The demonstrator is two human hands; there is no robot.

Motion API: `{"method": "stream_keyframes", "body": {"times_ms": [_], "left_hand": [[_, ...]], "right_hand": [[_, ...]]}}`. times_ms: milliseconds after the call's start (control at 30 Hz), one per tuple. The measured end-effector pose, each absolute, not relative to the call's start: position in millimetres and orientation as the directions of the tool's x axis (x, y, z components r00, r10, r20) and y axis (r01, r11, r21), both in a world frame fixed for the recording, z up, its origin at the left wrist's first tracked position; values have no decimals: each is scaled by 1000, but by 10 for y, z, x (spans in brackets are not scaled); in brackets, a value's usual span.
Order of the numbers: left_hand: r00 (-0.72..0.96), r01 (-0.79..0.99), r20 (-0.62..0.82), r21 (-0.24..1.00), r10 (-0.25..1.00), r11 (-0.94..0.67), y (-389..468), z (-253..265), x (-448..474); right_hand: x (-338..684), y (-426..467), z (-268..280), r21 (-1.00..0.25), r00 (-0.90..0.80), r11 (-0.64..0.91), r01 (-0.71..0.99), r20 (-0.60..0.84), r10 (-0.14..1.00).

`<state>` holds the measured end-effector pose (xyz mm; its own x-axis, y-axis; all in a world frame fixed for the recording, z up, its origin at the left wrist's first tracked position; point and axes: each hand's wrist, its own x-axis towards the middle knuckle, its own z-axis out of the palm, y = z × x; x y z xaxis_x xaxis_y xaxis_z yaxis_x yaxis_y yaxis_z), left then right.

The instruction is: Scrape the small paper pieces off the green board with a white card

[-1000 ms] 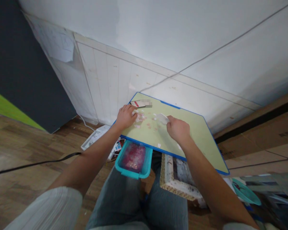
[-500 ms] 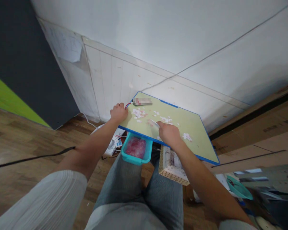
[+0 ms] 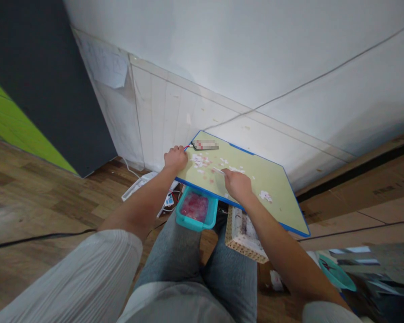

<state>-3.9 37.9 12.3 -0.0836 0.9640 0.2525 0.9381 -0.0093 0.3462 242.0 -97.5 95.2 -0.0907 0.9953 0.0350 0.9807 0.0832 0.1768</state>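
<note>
A yellow-green board point(image 3: 272, 179) with a blue rim lies in front of me, slanting down to the right. My left hand point(image 3: 175, 159) is closed around its left edge. Over the middle of the board, my right hand point(image 3: 239, 185) pinches a thin, flat white piece point(image 3: 218, 170), seen nearly edge-on; its exact kind is unclear. Small white pieces point(image 3: 199, 160) lie scattered left of the tip, some pinkish, and a separate white cluster point(image 3: 265, 196) sits to the right. At the far left corner rests a blurred-out flat object point(image 3: 206, 144) with coloured wires.
Below the board's near edge are a turquoise tub point(image 3: 181, 219) with pink contents and a patterned box point(image 3: 245, 251). A power strip point(image 3: 138, 186) and cables lie on the floor at left. The wall point(image 3: 168, 96) stands behind; cardboard boxes point(image 3: 363, 197) are at right.
The view has shifted slightly, so the board appears further right. My right hand has moved a little left across the board, and the white piece has turned more edge-on. The left hand stays put.
</note>
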Motion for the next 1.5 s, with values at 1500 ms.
{"method": "stream_keyframes", "body": {"times_ms": [1500], "left_hand": [[-67,953,231,303,971,-6,385,137,-10]], "right_hand": [[3674,-1650,695,-335,341,-286,897,116,933]]}}
